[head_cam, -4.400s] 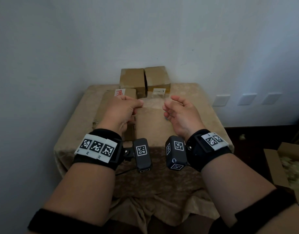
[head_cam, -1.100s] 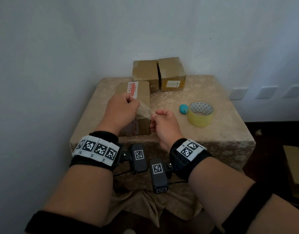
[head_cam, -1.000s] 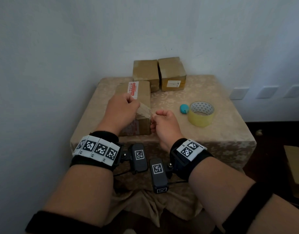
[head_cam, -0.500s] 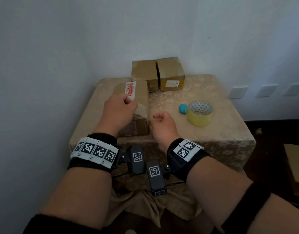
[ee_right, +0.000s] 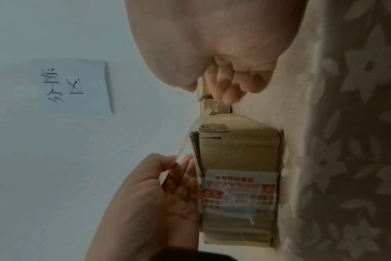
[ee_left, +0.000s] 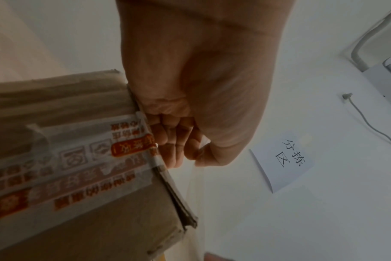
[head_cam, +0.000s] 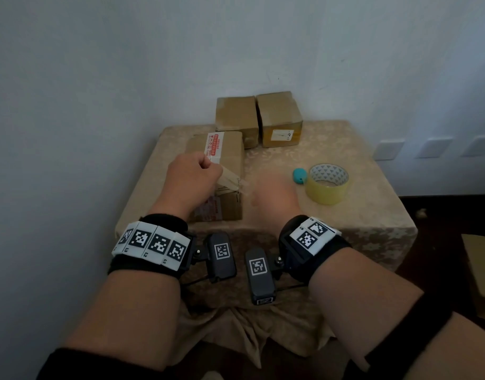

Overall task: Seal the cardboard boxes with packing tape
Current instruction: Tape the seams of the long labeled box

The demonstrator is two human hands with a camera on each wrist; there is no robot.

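A long cardboard box (head_cam: 230,149) with a red-and-white label lies on the left of the table. My left hand (head_cam: 197,176) rests on its top and pinches a clear tape strip (ee_left: 198,185) between thumb and fingers (ee_left: 185,151). The strip (head_cam: 230,176) runs over the box's right top edge. In the right wrist view the left hand (ee_right: 167,176) is beside the box (ee_right: 239,150). My right hand (head_cam: 274,193) is blurred, off the box, between it and the yellowish tape roll (head_cam: 325,192). Its fingers (ee_right: 230,84) are curled, with nothing visible in them.
Two small cardboard boxes (head_cam: 237,119) (head_cam: 279,116) stand side by side at the back against the wall. A teal object (head_cam: 299,176) lies beside the roll. The beige tablecloth (head_cam: 318,223) hangs over the front edge. An open carton (head_cam: 480,259) sits on the floor at right.
My right hand has let go of the tape end at the box's right edge and moved right, toward the tape roll. My left hand has stayed on the box top.
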